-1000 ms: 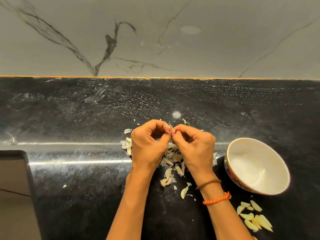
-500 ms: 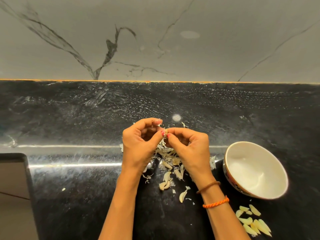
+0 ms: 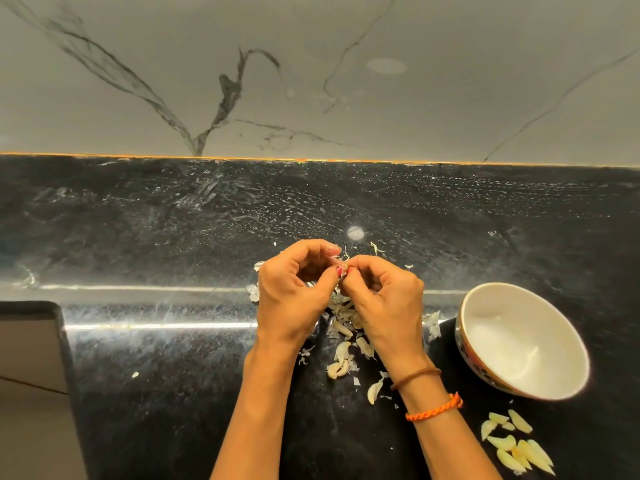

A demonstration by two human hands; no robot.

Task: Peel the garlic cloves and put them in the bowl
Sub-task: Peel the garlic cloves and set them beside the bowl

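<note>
Fingertips [image 3: 341,270] of both hands meet at the centre of the frame, pinched nearly shut on a small garlic clove [image 3: 343,263] with wisps of papery skin sticking up from it; most of the clove is hidden between them. Both the left hand [image 3: 294,292] and the right hand [image 3: 384,299] curl inward above a scatter of pale skins and unpeeled cloves [image 3: 341,358] on the glossy black stone counter [image 3: 173,393]. At the lower right, a cluster of peeled yellowish cloves [image 3: 517,445] lies on the counter just below the white ceramic bowl with a patterned outside [image 3: 568,348], which looks empty. By my judgement peeling is well underway, but several cloves remain and none has reached the bowl. No brand, label or writing is readable anywhere.
</note>
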